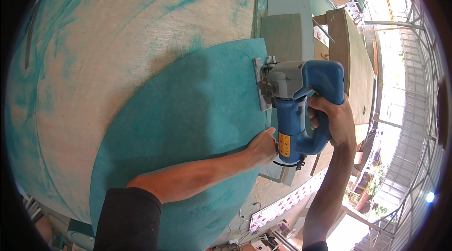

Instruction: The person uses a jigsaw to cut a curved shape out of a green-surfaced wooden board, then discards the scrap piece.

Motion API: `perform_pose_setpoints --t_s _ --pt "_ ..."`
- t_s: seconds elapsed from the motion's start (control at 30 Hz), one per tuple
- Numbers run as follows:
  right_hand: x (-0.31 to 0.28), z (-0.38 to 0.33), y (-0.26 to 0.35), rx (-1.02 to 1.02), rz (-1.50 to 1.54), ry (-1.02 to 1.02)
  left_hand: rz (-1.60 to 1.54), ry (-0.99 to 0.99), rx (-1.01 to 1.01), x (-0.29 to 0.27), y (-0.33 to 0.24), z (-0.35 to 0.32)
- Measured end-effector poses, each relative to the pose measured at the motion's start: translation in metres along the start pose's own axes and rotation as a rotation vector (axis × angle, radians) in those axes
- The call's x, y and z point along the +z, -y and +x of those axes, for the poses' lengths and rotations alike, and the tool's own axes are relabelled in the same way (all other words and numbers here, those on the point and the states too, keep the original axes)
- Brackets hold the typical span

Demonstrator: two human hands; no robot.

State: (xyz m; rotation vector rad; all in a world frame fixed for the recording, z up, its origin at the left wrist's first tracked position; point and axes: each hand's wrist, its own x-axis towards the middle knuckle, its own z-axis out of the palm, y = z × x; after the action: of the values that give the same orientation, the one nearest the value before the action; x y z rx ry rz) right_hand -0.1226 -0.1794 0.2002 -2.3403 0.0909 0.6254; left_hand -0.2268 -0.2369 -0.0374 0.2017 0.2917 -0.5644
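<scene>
right hand [335, 120]: clenched round the handle of the blue saw [301, 105], fingers partly hidden behind it.
left hand [262, 147]: pressed flat on the edge of the green board [188, 124], gripping nothing.
saw: base plate against the board's right edge; blade hidden.
wood sheet [117, 39]: underneath, cut off by the rim.

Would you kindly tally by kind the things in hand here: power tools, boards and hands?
Blue jigsaw: 1
Teal board: 1
Plywood sheet underneath: 1
Hands: 2, left hand on the teal board's edge, right hand on the jigsaw handle
Total: 5
</scene>
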Motion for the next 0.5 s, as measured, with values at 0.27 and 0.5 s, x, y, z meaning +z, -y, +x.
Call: perform_pose_setpoints --t_s 0.27,0.5 --pt "0.003 -0.001 0.001 -0.022 -0.017 -0.021 -0.128 -0.060 -0.020 0.001 0.001 -0.005" --pt "-0.001 -0.001 -0.002 -0.033 -0.021 -0.030 -0.120 -0.105 -0.039 0.009 0.000 -0.012"
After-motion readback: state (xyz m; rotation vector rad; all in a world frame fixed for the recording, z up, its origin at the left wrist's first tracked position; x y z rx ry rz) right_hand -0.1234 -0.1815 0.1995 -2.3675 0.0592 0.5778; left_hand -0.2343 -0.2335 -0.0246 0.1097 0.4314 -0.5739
